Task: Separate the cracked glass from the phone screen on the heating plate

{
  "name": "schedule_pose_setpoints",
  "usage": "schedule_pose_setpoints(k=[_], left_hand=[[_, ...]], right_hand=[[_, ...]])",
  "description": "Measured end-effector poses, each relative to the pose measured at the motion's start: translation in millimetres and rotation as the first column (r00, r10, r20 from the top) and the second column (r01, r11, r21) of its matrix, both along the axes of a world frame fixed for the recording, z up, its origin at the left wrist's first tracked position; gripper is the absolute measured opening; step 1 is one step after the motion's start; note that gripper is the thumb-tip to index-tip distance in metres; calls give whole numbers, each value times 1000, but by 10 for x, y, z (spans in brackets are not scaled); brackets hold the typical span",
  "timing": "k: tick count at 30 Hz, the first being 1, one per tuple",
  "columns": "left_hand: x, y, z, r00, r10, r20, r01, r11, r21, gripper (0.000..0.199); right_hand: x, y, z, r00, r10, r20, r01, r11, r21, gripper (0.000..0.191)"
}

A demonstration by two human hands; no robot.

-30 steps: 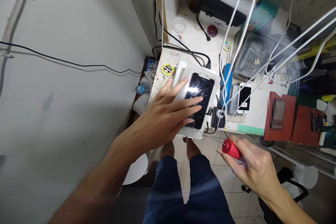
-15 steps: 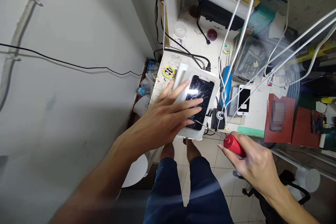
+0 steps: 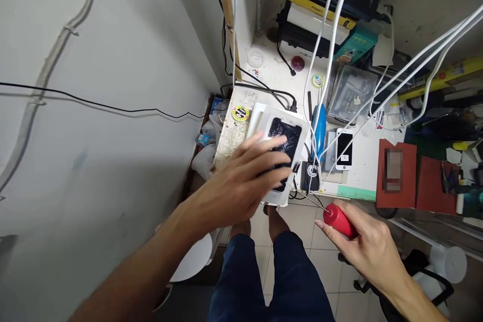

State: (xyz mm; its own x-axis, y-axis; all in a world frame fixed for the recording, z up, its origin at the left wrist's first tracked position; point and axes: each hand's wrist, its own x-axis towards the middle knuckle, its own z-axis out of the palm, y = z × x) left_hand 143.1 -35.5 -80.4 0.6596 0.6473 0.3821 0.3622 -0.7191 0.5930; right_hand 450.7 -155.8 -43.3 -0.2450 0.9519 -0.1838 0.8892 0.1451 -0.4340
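Observation:
A phone with a cracked, glossy black screen [image 3: 289, 131] lies on a pale, slab-like base [image 3: 259, 114] at the table's front edge. My left hand [image 3: 245, 176] is over its lower left part, fingers stretched out and slightly blurred. They hide much of the screen, and whether they touch it I cannot tell. My right hand [image 3: 372, 241] is wrapped round the red handle of a tool with a thin metal shaft [image 3: 339, 219]. The shaft points left toward the phone's lower right edge. Its tip is hidden near my left hand.
Right of the phone are a black box [image 3: 311, 176], a blue-handled tool [image 3: 320, 131] and a white phone [image 3: 344, 151]. White cables [image 3: 332, 35] hang across the view. A yellow-rimmed round tin [image 3: 240, 113] sits left; a red mat [image 3: 430, 181] lies far right.
My left hand has lifted or shifted slightly, and its fingers are now blurred over the screen. The tool and my right hand are a little lower in view. The camera view has shifted.

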Motion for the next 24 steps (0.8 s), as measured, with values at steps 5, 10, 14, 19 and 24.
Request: schedule_pose_setpoints(k=[5,10,14,19,24], left_hand=[[19,-300,163,992,-125,-13,125,986,113,18],[-212,-799,102,1000,-20,-4,20,1000,14,30],[-410,-1178,-9,998,23,-57,-28,996,-81,44],[-527,-1342,-27,995,89,-39,-93,988,-120,48],[-599,-1246,85,994,83,-64,-92,983,-156,42]], right_hand=[[-65,-67,144,990,113,-86,-117,992,-43,26],[-119,-139,217,959,239,-152,-249,967,-50,29],[-141,-204,203,945,286,-157,-296,954,-41,35],[-227,-217,226,938,318,-138,-325,945,-33,38],[-265,-176,262,939,317,-132,-317,948,24,32]])
